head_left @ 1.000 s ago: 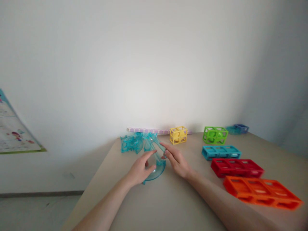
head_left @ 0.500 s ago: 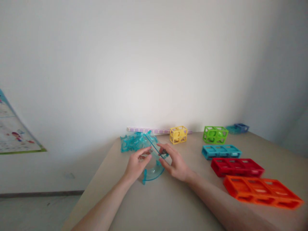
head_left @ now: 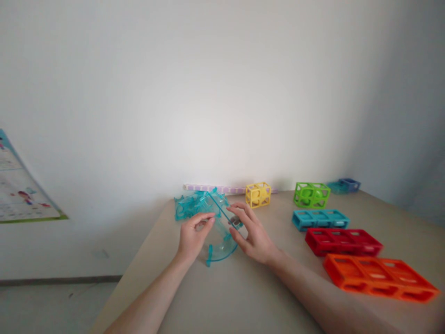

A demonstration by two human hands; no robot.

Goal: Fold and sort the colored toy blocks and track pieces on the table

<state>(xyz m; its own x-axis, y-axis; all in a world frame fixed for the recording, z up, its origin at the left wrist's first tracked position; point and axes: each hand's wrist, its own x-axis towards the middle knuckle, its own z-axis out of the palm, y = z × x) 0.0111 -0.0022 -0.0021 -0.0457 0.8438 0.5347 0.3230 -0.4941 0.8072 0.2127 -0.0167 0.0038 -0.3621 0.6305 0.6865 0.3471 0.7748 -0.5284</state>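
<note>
A clear teal track piece [head_left: 218, 204] slants between my hands, its darker edge running down toward the right. Curved fingers and thumb of my right hand [head_left: 253, 234] grip its lower right end, where a small greyish part shows, too blurred to name. My left hand [head_left: 192, 236] is just left of the track, thumb and forefinger tips pinched together; whatever is between them is hidden. Beneath the hands a curved clear teal track piece [head_left: 222, 252] rests on the table, with an upright teal end bracket [head_left: 209, 256]. Behind lies a pile of teal plastic pieces [head_left: 187, 206].
On the right, open-frame blocks stand in a row: yellow [head_left: 257, 195], green [head_left: 311, 195], blue [head_left: 320, 220], red [head_left: 343, 241] and orange [head_left: 380, 277]. A dark blue block [head_left: 349, 184] is in the far corner. A purple-and-white strip [head_left: 232, 189] lies along the wall.
My left hand has drawn back to the left, away from the slanted track, and its fingertips have come together. The right hand stays at the track's lower end with its fingers slightly raised.
</note>
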